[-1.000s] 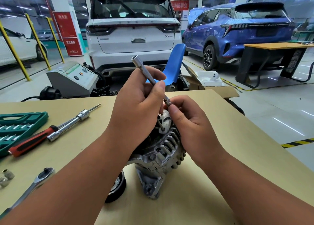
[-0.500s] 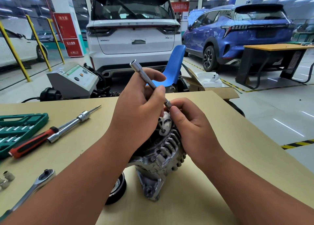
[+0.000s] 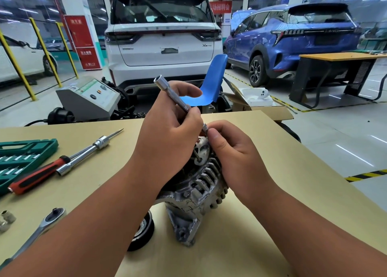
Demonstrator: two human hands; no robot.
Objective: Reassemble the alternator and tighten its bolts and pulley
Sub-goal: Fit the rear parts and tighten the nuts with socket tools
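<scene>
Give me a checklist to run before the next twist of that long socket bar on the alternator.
1. Left hand grips the socket bar: ok.
2. Right hand pinches the bar's lower end to guide it: ok.
3. Bar's tip properly seated: cannot tell, fingers hide it.
4. Alternator rests on the table: ok.
5. Pulley fitted on the shaft: cannot tell, the left forearm covers the joint.
6. Ratchet at hand: ok, lying on the table to the left, untouched.
</scene>
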